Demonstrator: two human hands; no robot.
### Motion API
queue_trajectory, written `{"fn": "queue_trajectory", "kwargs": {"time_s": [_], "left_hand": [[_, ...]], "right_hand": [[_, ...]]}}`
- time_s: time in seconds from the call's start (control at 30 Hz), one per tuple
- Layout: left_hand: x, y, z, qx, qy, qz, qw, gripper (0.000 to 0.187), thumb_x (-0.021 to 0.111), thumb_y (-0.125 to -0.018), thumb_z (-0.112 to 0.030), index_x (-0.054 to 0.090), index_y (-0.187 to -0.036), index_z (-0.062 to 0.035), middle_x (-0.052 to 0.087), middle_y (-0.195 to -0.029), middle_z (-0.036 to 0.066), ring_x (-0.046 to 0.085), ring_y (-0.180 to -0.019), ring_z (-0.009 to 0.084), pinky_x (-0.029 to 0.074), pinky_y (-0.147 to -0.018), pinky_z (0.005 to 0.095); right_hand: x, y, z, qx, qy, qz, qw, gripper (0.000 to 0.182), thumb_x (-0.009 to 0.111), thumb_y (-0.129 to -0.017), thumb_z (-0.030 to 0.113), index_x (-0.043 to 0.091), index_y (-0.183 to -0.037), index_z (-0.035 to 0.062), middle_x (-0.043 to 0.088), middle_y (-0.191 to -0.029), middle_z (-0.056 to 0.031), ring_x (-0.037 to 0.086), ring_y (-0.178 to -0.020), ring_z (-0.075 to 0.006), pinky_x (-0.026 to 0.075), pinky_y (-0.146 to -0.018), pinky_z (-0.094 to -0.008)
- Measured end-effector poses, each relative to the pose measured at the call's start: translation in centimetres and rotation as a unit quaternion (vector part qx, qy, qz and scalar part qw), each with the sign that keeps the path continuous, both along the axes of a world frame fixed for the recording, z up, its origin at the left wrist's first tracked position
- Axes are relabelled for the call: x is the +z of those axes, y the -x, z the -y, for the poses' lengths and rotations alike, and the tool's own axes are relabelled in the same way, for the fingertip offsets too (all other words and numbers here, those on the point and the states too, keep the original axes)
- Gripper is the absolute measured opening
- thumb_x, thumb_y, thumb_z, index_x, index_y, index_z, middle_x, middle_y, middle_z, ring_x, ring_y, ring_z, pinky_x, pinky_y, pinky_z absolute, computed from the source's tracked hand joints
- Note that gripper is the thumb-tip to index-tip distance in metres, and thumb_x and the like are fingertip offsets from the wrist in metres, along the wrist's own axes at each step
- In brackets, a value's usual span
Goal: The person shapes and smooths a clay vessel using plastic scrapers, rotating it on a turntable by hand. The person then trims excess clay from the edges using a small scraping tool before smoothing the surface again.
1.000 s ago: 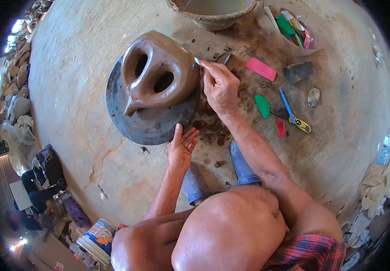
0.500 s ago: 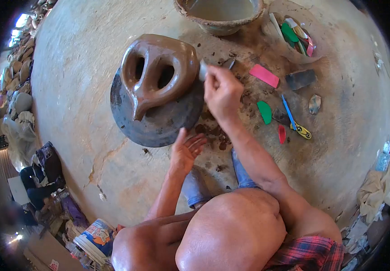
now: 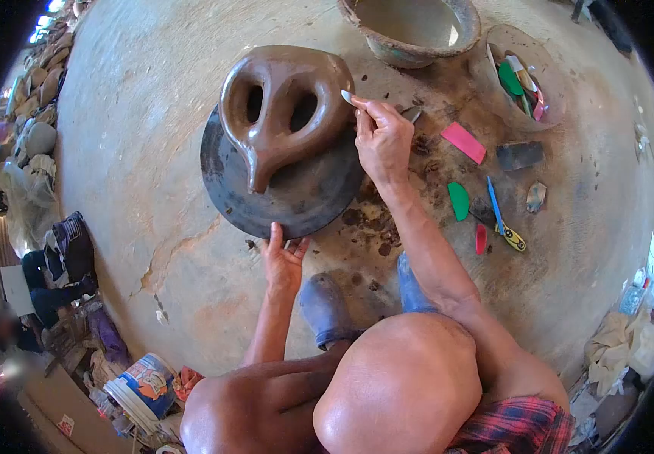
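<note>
A glossy brown clay piece (image 3: 285,83) with two oval openings and a downward spout-like point rests on a dark round turntable (image 3: 225,185). My right hand (image 3: 384,144) pinches a small pale scraper (image 3: 347,96), whose tip meets or nearly meets the clay's right side. At the turntable's near rim is my left hand (image 3: 284,265), thumb up against the edge and fingers spread; it holds nothing I can see.
Right of the turntable lie a pink card (image 3: 464,142), a dark block (image 3: 520,156), a green scraper (image 3: 459,201), a blue tool (image 3: 495,203) and a yellow-handled tool (image 3: 512,238). Behind stand a water basin (image 3: 418,53) and a tray of tools (image 3: 554,83). Clay scraps (image 3: 380,227) litter the floor.
My left hand has come to the turntable's near rim. The scraper has steadied at the clay's upper right side. The whole view has shifted slightly, and the clay piece appears turned a little.
</note>
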State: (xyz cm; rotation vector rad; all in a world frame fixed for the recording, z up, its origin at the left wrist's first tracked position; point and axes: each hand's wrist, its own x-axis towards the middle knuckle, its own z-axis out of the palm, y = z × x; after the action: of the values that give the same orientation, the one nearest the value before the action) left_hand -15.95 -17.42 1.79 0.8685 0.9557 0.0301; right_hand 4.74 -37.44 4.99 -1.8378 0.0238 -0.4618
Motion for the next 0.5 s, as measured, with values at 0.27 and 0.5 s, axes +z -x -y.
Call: {"fn": "queue_trajectory", "kwargs": {"time_s": [0.27, 0.5], "left_hand": [[0.7, -0.8, 4.8, -0.026, 0.066, 0.007, 0.997, 0.047, 0.068, -0.108, -0.037, 0.055, -0.140, -0.0058, 0.067, -0.136, 0.010, 0.071, -0.117, 0.0294, 0.057, -0.107, 0.0469], [0.4, -1.4, 7.7, -0.041, 0.122, 0.004, 0.992, 0.029, 0.065, -0.110, -0.031, 0.068, -0.125, -0.0067, 0.077, -0.114, 0.004, 0.075, -0.102, 0.0186, 0.063, -0.086, 0.0366]], "right_hand": [[-0.6, 1.1, -4.3, -0.024, 0.061, 0.054, 0.996, 0.023, 0.074, -0.094, -0.004, 0.082, -0.113, 0.0061, 0.072, -0.084, -0.0095, 0.065, -0.064, -0.0149, 0.052, -0.060, -0.0308], [-0.3, 4.5, -7.6, 0.039, 0.026, 0.032, 0.998, 0.029, 0.077, -0.085, -0.002, 0.081, -0.112, 0.0094, 0.070, -0.092, -0.0133, 0.072, -0.080, -0.0307, 0.059, -0.072, -0.0405]]}}
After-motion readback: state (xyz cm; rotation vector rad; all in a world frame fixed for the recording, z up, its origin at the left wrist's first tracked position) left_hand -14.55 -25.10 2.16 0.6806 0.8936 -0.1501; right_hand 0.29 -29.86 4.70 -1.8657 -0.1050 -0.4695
